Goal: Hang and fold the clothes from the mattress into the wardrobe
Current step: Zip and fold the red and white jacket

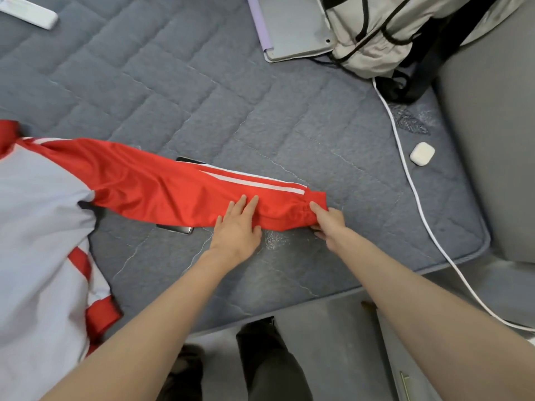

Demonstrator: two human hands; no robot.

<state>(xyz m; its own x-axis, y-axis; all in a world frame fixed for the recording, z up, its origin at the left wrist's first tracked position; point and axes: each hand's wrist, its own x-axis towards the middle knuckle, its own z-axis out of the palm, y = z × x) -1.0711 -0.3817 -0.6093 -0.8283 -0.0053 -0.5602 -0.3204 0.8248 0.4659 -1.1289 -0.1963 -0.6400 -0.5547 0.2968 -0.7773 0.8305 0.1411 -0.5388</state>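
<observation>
A red-and-grey jacket lies on the grey quilted mattress.
My left hand lies flat on its red sleeve; my right hand pinches the cuff.

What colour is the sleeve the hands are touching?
The sleeve is red with white stripes, clearest in the head view.

Matt quilted cloth, slick sportswear, hard plastics

The mattress is covered in grey, matt, slightly fuzzy cloth with stitched quilting. The track jacket is smooth synthetic fabric. Its red sleeve has a faint sheen and fine creases, and the pale grey body panel looks flatter. The tablet near the mattress's far edge has a matt grey, metal-looking back in a lilac case. The backpack is beige woven cloth, lightly crinkled. The cable and earbud case near the right edge are smooth white plastic. The phone is dark and glossy.
</observation>
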